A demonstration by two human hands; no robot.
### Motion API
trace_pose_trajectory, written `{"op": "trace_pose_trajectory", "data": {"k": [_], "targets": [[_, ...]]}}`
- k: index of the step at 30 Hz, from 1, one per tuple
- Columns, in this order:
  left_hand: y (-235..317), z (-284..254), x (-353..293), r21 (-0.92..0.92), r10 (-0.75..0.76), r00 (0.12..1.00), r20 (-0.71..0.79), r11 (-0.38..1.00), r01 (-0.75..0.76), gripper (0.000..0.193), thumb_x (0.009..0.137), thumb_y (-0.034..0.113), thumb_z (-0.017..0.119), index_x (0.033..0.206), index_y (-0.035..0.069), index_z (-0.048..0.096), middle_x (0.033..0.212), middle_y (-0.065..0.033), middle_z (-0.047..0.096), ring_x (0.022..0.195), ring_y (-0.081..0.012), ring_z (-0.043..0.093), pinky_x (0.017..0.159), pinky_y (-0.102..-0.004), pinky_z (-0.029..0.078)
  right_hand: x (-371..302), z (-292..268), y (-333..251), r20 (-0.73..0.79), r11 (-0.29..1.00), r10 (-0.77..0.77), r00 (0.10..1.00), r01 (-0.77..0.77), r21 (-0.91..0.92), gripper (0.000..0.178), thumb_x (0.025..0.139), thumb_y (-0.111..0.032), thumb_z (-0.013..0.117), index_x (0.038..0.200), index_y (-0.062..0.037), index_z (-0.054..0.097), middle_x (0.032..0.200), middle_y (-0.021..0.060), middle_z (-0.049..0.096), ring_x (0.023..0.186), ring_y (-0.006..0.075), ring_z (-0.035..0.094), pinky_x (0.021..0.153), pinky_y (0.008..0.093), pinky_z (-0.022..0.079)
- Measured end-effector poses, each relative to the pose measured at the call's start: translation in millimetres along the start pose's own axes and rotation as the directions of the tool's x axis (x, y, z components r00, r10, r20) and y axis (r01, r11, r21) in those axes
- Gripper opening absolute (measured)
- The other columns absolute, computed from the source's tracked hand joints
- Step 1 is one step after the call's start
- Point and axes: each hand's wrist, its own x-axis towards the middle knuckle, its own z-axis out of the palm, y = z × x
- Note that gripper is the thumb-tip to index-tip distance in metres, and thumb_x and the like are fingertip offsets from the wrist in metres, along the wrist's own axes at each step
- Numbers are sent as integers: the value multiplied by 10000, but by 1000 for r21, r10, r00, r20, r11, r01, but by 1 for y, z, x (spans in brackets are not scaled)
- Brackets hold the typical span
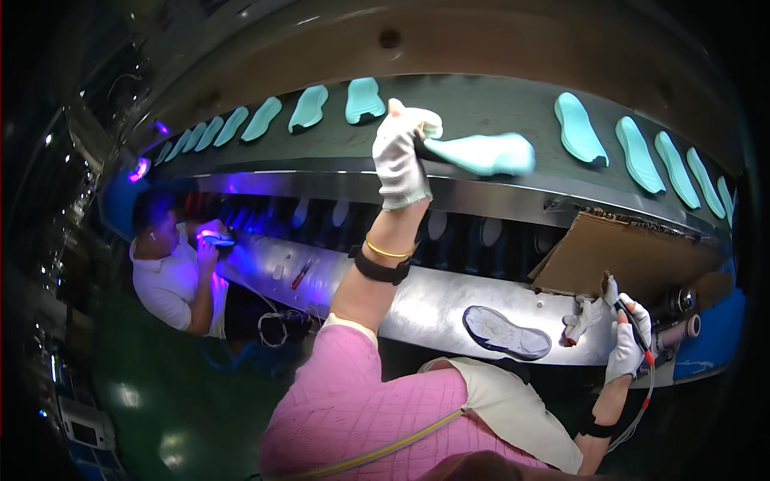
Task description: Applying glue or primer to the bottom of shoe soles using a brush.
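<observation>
My gloved left hand (pixel 403 152) is raised over the far conveyor belt, its fingers closed on the dark end of a turquoise shoe sole (pixel 488 154). The sole points to the right and is smeared by motion. Low at the right, my gloved right hand (pixel 627 341) grips a brush-like tool (pixel 638 327) with a dark handle, a pale tip and a thin cable or hose trailing down. Between me and the belt, a shoe (pixel 507 333) lies on the metal bench, its pale underside up and a dark rim around it.
More turquoise soles (pixel 365 99) lie spaced along the dark belt (pixel 481 104). A cardboard sheet (pixel 626 252) leans at the right, beside crumpled gloves (pixel 581 319). Dark shapes line the shelf under the belt. To the left, a co-worker (pixel 170 276) holds a shoe under violet light.
</observation>
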Motion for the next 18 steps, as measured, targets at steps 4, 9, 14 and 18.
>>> {"op": "trace_pose_trajectory", "data": {"k": [4, 9, 14, 18], "targets": [[2, 32, -24, -516, 33, 950, 312, 845, 140, 353, 904, 398, 515, 837, 71, 403, 741, -152, 544, 624, -182, 525, 566, -268, 475, -7, -5, -2, -74, 991, 91, 993, -83, 104, 210, 886, -61, 553, 1095, -71, 549, 1129, 49, 591, 863, 50, 550, 693, 148, 415], [-78, 80, -140, -423, -333, 486, 808, 247, 872, 534, 931, 525, 343, 701, 87, 543, 1002, -207, 600, 884, -307, 598, 814, -377, 466, -24, 3, -21, -105, 965, 204, 973, -182, 187, 209, 854, -21, 572, 1060, -42, 542, 1029, 54, 576, 913, 112, 547, 820, 238, 428], [-77, 78, -207, -424, -680, 174, 713, -219, 879, 756, 848, 679, 345, 1253, 58, 493, 1225, -151, 535, 1120, -341, 536, 951, -480, 448, -20, 35, -35, 80, 947, 186, 979, -200, 249, 216, 796, 35, 623, 996, -14, 561, 939, 69, 612, 856, 138, 598, 785, 266, 483], [-62, 122, -209, -415, -723, 101, 683, -270, 869, 769, 828, 722, 309, 1257, 110, 489, 1231, -126, 531, 1103, -350, 540, 953, -533, 437, -11, 33, -33, 75, 930, 189, 979, -203, 307, 230, 820, 45, 623, 1028, -10, 543, 962, 84, 632, 919, 154, 617, 829, 281, 493]]}}
